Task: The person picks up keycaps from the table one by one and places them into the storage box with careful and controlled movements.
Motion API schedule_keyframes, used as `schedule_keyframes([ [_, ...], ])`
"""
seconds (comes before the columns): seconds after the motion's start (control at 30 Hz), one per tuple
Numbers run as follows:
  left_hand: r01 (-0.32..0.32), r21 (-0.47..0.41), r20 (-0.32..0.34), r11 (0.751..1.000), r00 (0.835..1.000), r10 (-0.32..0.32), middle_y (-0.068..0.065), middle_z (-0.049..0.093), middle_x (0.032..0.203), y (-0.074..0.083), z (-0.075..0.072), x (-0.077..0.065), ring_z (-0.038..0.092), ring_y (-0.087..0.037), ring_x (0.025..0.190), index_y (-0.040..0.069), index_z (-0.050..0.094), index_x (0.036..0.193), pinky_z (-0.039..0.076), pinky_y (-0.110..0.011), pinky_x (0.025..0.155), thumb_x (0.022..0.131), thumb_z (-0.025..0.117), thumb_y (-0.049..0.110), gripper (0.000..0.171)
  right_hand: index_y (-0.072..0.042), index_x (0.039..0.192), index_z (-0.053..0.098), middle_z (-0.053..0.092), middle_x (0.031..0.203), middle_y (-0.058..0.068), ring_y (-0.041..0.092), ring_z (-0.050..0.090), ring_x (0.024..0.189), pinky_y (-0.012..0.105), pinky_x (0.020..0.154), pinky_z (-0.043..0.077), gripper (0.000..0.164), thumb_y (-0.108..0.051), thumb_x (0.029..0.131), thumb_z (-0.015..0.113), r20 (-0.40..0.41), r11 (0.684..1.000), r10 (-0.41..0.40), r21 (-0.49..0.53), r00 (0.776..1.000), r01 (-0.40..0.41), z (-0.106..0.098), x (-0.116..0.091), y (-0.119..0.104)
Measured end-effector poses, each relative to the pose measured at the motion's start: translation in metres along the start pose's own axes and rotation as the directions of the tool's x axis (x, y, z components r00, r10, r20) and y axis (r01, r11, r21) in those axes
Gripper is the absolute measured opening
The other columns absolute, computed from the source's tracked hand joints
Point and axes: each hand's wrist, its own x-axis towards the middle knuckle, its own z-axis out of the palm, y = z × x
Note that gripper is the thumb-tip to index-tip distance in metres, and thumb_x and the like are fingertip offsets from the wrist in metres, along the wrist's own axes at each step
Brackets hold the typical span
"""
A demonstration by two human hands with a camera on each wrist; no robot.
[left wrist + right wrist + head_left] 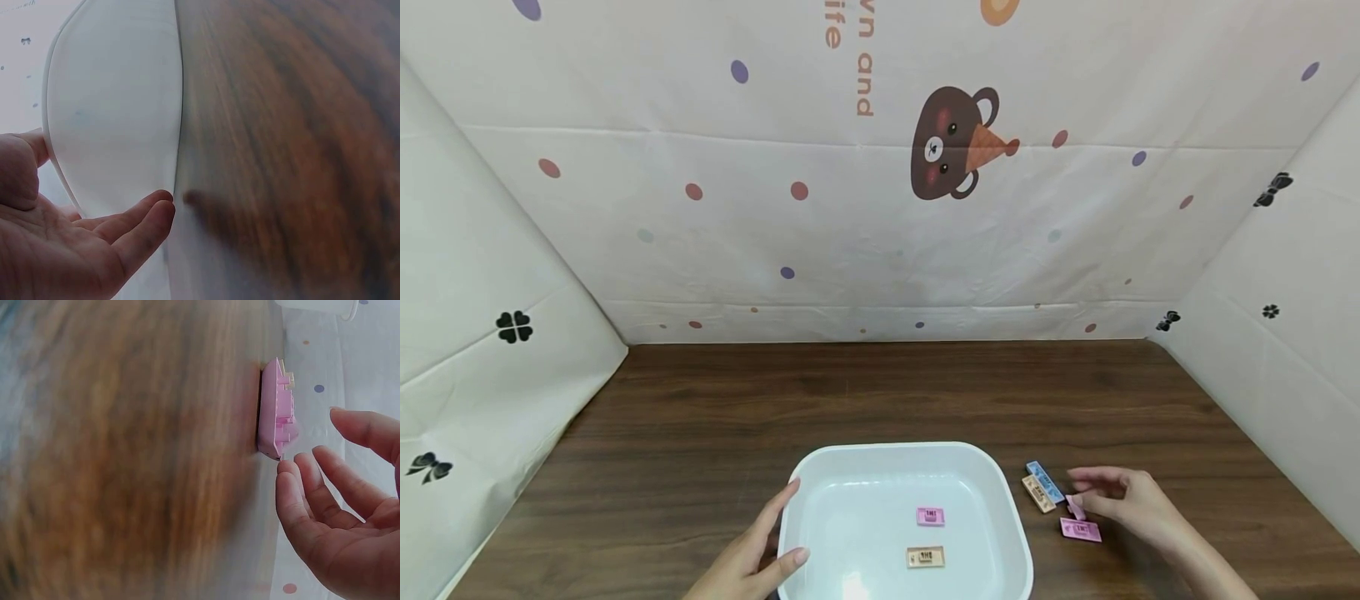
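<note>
My left hand (748, 546) grips the left side of a white tray (831, 457), thumb over the rim and the other fingers along its outer wall (119, 112). Inside the tray lie a small pink piece (930, 517) and a tan piece (926, 557), both rectangular with dark markings. My right hand (1131, 504) is over small pieces on the table, thumb and fingers apart. A tilted pink piece (1076, 507) is at its fingertips. Nearer me lies another pink piece (1080, 530). In the right wrist view a pink piece (275, 412) with raised parts shows beyond the fingertips.
Left of the right hand, a blue piece (1045, 482) and a tan piece (1038, 494) lie side by side. The dark wooden table (880, 392) is bounded by a printed white cloth (850, 250) at the back and both sides.
</note>
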Motion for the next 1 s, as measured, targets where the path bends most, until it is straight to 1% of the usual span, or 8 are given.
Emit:
schedule_keyframes([
  [0.27,-0.006,-0.003,0.004,1.0,1.0,0.006,-0.032,0.045,0.116,-0.0001,-0.0001,-0.0001,0.06,-0.008,0.09,-0.002,0.009,0.142,0.051,-0.026,0.066,0.094,0.051,0.015,0.066,0.014,0.111,0.056,0.064,0.097,0.016,0.001,0.057,0.078,0.022,0.065,0.048,0.04,-0.013,0.083,0.066,0.055,1.0,0.002,-0.024,0.998,0.0,-0.0016,0.0005,0.0028],
  [0.5,-0.042,-0.012,0.008,0.999,0.999,0.043,-0.034,0.045,0.117,-0.0003,-0.0006,0.0003,0.06,-0.007,0.09,-0.004,0.008,0.142,0.052,-0.027,0.066,0.094,0.049,0.012,0.064,0.011,0.108,0.06,0.064,0.09,0.008,0.001,0.055,0.076,0.021,0.063,0.046,0.04,-0.017,0.08,0.069,0.068,0.998,0.014,-0.069,0.998,-0.009,-0.0009,0.002,0.0022],
  [0.67,-0.047,-0.014,0.011,0.999,0.999,0.048,-0.032,0.048,0.114,-0.0006,-0.0006,-0.0001,0.06,-0.007,0.09,-0.003,0.008,0.142,0.052,-0.027,0.066,0.095,0.049,0.011,0.064,0.01,0.105,0.061,0.062,0.086,0.008,0.001,0.053,0.071,0.022,0.059,0.046,0.036,-0.013,0.078,0.069,0.085,0.997,0.0,-0.075,0.996,0.007,0.0006,0.0029,0.0014],
  [0.8,-0.05,-0.022,0.017,0.998,0.999,0.051,-0.031,0.05,0.112,-0.0004,-0.0005,-0.0002,0.061,-0.007,0.09,-0.003,0.007,0.142,0.052,-0.027,0.066,0.095,0.049,0.011,0.064,0.01,0.101,0.063,0.061,0.082,0.007,0.001,0.052,0.068,0.022,0.057,0.046,0.033,-0.009,0.076,0.069,0.087,0.996,-0.009,-0.09,0.996,0.017,0.0023,0.0039,0.0006],
  [1.0,-0.043,-0.028,0.024,0.999,0.999,0.043,-0.031,0.051,0.111,0.0001,-0.0011,-0.0003,0.061,-0.007,0.09,-0.003,0.007,0.142,0.052,-0.027,0.066,0.095,0.048,0.011,0.065,0.007,0.095,0.065,0.06,0.077,0.004,0.002,0.05,0.065,0.021,0.055,0.044,0.031,-0.011,0.071,0.073,0.062,0.988,0.004,-0.154,0.998,0.006,0.0045,0.005,-0.0016],
])
